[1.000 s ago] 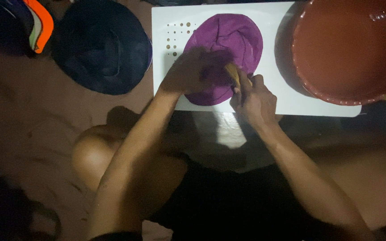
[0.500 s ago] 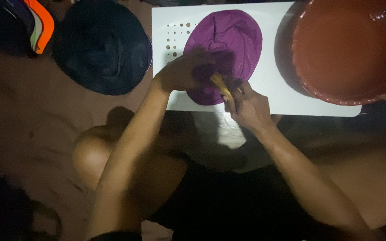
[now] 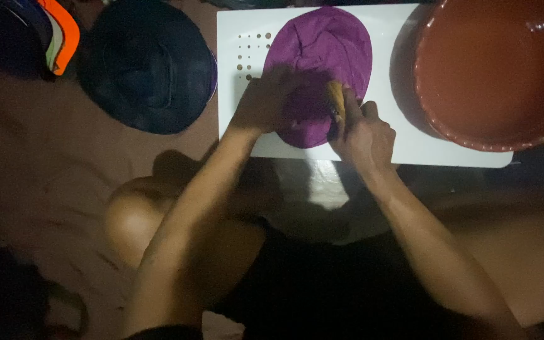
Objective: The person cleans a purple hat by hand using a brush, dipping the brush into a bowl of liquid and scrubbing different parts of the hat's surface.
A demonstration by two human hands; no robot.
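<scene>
A purple cloth hat [image 3: 328, 50] lies flat on a white board [image 3: 398, 135] with small round holes at its left end. My left hand [image 3: 262, 104] presses on the hat's lower left part. My right hand [image 3: 363, 132] grips a small tan brush-like object [image 3: 336, 101] and holds it against the hat's lower right edge. The object is partly hidden by my fingers.
A large reddish-brown basin [image 3: 495, 66] of water sits on the board's right end. A dark blue hat [image 3: 146, 63] lies on the floor to the left, with more caps, one orange-edged [image 3: 61, 34], at the top left. My bare knees are below the board.
My right hand with the tan object has shifted along the hat's lower right edge, first down-left, then back up-right. My left hand has stayed pressed on the hat.
</scene>
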